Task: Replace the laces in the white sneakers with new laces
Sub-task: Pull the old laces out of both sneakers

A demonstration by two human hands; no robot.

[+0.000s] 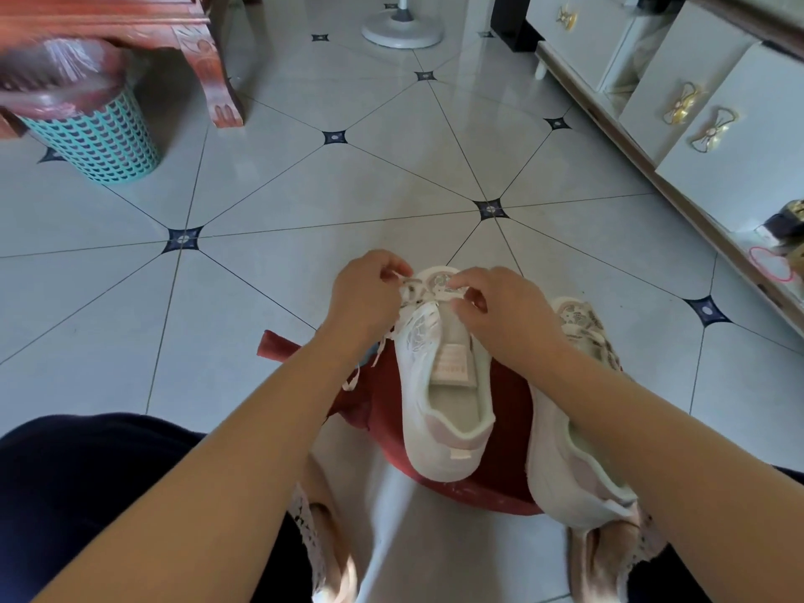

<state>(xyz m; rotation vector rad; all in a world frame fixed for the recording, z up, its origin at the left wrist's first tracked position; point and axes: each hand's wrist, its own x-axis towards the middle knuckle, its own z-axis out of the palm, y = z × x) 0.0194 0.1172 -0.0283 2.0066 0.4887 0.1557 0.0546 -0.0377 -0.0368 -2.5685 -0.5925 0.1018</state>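
Two white sneakers lie on a red stool [500, 433] in front of me, toes pointing away. The left sneaker [439, 385] is in the middle, its tongue laid open. The right sneaker [570, 450] lies beside it, partly under my right forearm. My left hand [363, 293] pinches a white lace [393, 278] at the toe end of the left sneaker. My right hand [491, 306] pinches the lace at the eyelets on the other side. A loose lace end [354, 376] hangs down the shoe's left side.
A teal mesh bin [100, 141] with a pink liner stands at the far left by a red wooden table leg [222, 80]. A white fan base [402, 30] is at the back. A white cabinet [696, 115] runs along the right. My knees and feet frame the stool.
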